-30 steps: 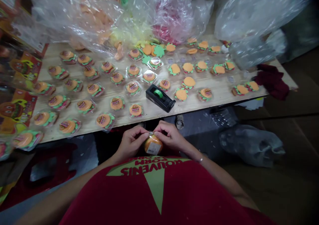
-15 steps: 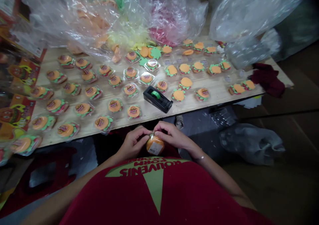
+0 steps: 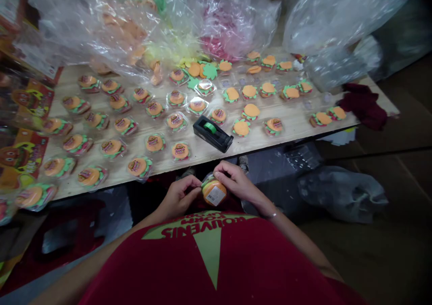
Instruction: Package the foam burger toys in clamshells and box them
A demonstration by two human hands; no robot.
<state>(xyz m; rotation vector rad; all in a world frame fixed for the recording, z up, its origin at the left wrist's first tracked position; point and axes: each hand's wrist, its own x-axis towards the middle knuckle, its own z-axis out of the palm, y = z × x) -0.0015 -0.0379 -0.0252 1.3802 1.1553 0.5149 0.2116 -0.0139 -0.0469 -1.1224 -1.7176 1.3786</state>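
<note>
Close to my body, below the table's front edge, I hold a toy hamburger (image 3: 215, 194) in a clear plastic case, its label side facing up. My right hand (image 3: 235, 180) grips the case along its upper right edge. At the left edge of the case, my left hand (image 3: 181, 194) is closed in a pinch with thumb and index finger; whether a bit of tape is between them is too small to tell. A black tape dispenser (image 3: 213, 134) with a green roll stands on the table just beyond my hands.
Many packed toy hamburgers (image 3: 154, 143) stand in rows on the wooden table (image 3: 189, 166). Unlabelled burger stacks (image 3: 250, 111) are at the right. Large plastic bags (image 3: 232, 17) of coloured pieces line the back. A dark red cloth (image 3: 362, 107) lies at the right end.
The toy hamburger has shifted slightly right and tilted with my right hand. My left fingertips have moved from its top to its left edge, and the hands are further apart.
</note>
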